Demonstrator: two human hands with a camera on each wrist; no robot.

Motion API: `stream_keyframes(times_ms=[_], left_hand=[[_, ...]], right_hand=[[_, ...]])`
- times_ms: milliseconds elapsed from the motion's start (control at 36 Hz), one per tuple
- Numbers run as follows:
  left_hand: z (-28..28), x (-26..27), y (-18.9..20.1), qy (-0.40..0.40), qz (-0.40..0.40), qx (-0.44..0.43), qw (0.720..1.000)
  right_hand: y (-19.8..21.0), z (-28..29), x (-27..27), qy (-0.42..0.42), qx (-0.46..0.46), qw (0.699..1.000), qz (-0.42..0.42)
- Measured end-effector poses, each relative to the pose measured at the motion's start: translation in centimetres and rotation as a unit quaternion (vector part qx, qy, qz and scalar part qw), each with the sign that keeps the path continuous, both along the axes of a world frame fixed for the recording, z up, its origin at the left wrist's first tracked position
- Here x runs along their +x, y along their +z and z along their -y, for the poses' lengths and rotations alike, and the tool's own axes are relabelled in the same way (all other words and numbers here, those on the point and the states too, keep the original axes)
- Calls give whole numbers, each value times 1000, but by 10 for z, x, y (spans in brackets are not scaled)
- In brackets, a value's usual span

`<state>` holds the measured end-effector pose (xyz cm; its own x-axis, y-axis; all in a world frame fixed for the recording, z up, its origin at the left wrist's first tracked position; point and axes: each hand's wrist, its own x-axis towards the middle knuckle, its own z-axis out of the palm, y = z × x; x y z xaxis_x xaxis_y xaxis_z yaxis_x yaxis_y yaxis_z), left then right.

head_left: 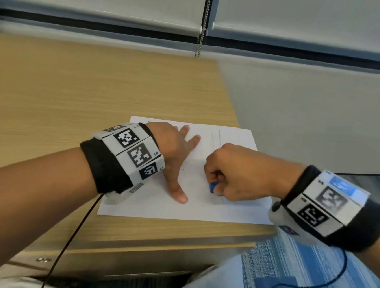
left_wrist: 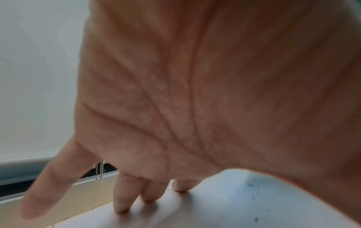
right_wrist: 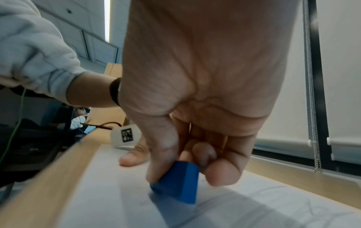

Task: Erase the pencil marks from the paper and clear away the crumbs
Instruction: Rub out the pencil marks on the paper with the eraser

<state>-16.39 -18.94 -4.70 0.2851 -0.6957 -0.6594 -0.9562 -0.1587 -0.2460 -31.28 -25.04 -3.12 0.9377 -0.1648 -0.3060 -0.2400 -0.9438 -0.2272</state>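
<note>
A white sheet of paper (head_left: 224,211) lies at the near right corner of the wooden desk (head_left: 74,92). My left hand (head_left: 174,151) lies flat on the sheet with fingers spread, pressing it down; its fingertips (left_wrist: 121,208) touch the paper (left_wrist: 224,200). My right hand (head_left: 234,173) pinches a blue eraser (head_left: 212,188) between thumb and fingers, its lower end on the paper. In the right wrist view the blue eraser (right_wrist: 177,182) stands tilted on the sheet (right_wrist: 117,192). Faint pencil lines (head_left: 214,139) show at the paper's far part, and dark crumbs (left_wrist: 252,185) lie under my left palm.
The desk's right edge runs just past the paper, with blue striped carpet (head_left: 311,264) below. A window blind with a bead chain (head_left: 202,30) hangs behind the desk. Cables trail from both wrist bands. The desk's left part is bare wood.
</note>
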Motion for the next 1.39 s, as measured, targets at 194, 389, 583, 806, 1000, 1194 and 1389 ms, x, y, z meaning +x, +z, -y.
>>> stream_keyframes(times_ms=[194,389,583,806,1000,1194,1389], left_hand=[[-3,-1,5,-3,-8,1,1000],[-19,3,9,-18,-26,-17,999],[-31,-1,18,-170,-61,-77,981],[-54,-51,-21,-300,-128,-91,941],[-52,5,-6,-130,-51,-34,990],[-46,-4,1,-183,-45,-56,980],[-44,-29,-11,-237,-105,-39,965]], right_hand=[[-4,-15,-31,-33,17,999,25],[-47,-46,-81,-232,-31,942,240],[-74,-62,-91,-304,20,888,343],[-77,-66,-92,-310,30,874,374],[-85,-67,-94,-324,44,871,367],[-87,-64,-94,-319,33,868,380],[-84,-65,-95,-323,49,871,367]])
